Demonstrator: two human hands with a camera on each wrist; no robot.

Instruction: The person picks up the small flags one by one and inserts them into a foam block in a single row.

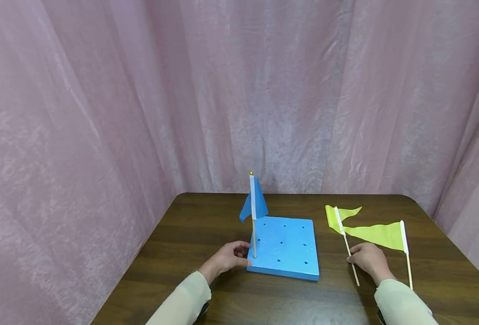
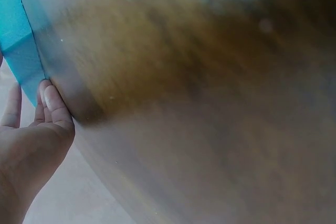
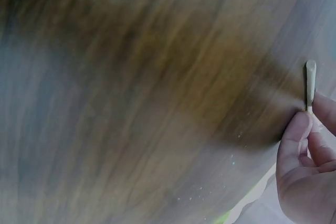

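- Blue foam board (image 1: 285, 247) sits on the dark wood counter (image 1: 174, 253), with a blue flag (image 1: 253, 205) standing upright in a hole near its left front corner.
- Left hand (image 1: 228, 258) rests against the board's left edge, fingers (image 2: 51, 103) loosely curled and touching the foam, holding nothing; it looks well placed to keep the board from sliding, and should press steadily.
- Right hand (image 1: 368, 258) pinches the thin stick of a yellow flag (image 1: 342, 222) lying flat on the counter, thumb and fingers (image 3: 295, 137) closed on the stick near its lower end.
- I'd judge the lift needs a firm pinch and a straight, upright stick.
- Second yellow flag (image 1: 385, 234) lies just right of that hand, untouched.
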